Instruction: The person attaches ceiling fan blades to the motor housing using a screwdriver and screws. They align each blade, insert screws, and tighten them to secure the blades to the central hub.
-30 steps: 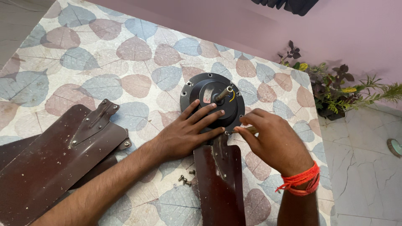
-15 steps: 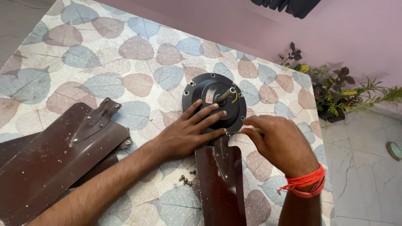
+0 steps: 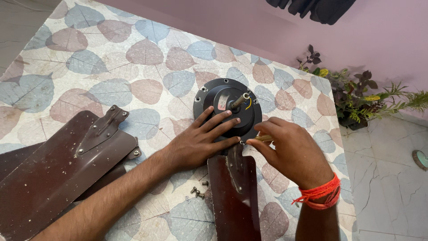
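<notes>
On the leaf-patterned table, we press our flat, open left hand on the black fan motor, above a brown blade. Our right hand pinches a small screwdriver at the motor's rim; loose screws lie beside the blade.

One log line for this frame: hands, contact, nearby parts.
left hand: flat on fan motor | right hand: pinching screwdriver at blade bracket | loose screws | spare blades left
</notes>
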